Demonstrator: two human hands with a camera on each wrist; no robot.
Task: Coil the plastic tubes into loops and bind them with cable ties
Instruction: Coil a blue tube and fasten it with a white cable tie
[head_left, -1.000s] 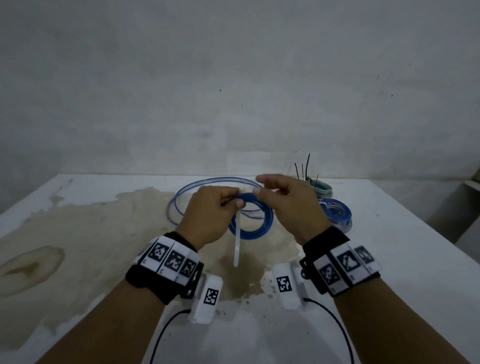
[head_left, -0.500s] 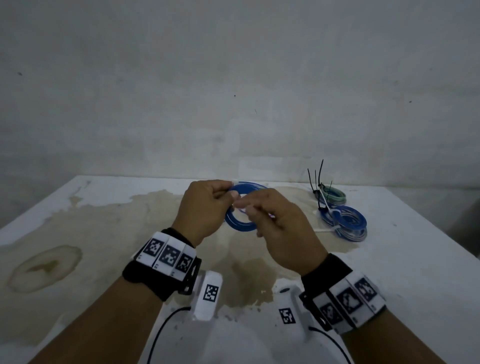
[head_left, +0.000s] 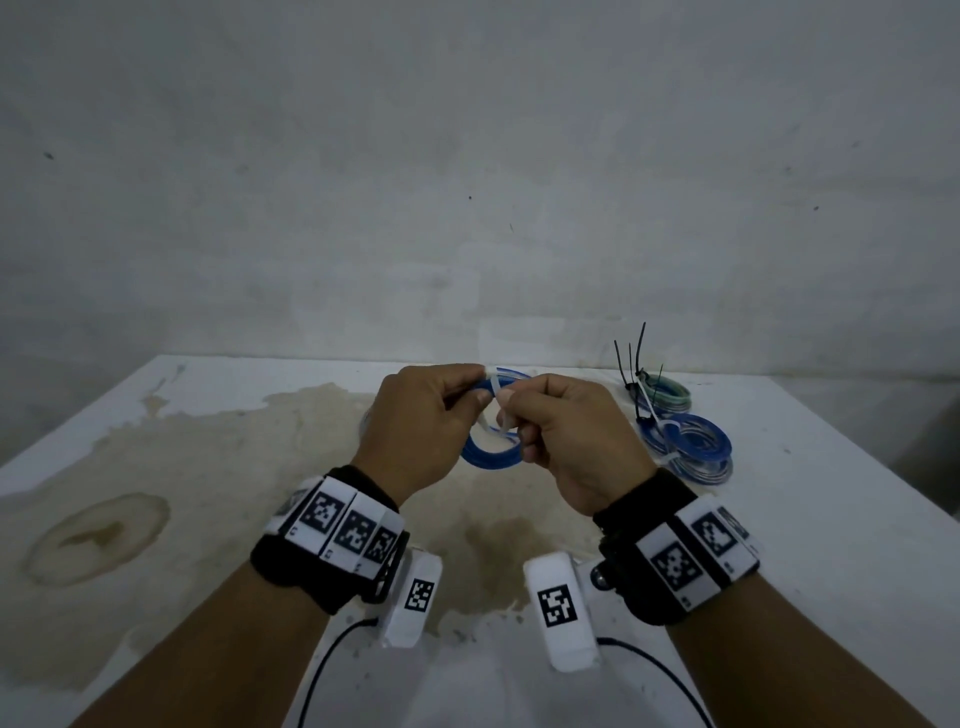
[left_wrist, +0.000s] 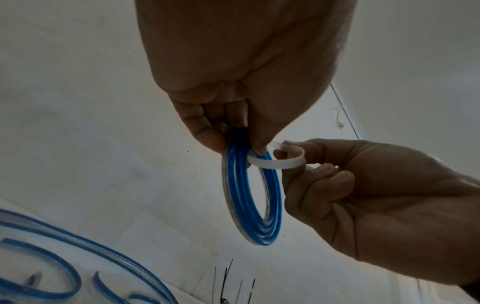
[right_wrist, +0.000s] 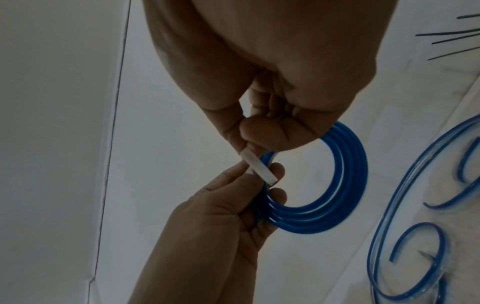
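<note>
Centrally, above the stained white table (head_left: 779, 545), two bare hands hold one small blue tube coil (head_left: 491, 457) clear of the surface. Left hand (head_left: 421, 426): thumb and fingers closed in a pinch on the coil's upper arc, so that the loop hangs below them. Right hand (head_left: 571, 441): fingers curled, thumb and forefinger pinching a white cable tie (left_wrist: 275, 164), which bends in an arc around the coil's strands just beside the left thumb. Whether the tie's tail has entered its head cannot be told. Near the far right corner of the table lie bound coils (head_left: 691, 447), blue and pale green, with black cable ties (head_left: 631, 358) sticking up from them. A loose blue tube (right_wrist: 405, 205) lies on the table beyond the hands.
</note>
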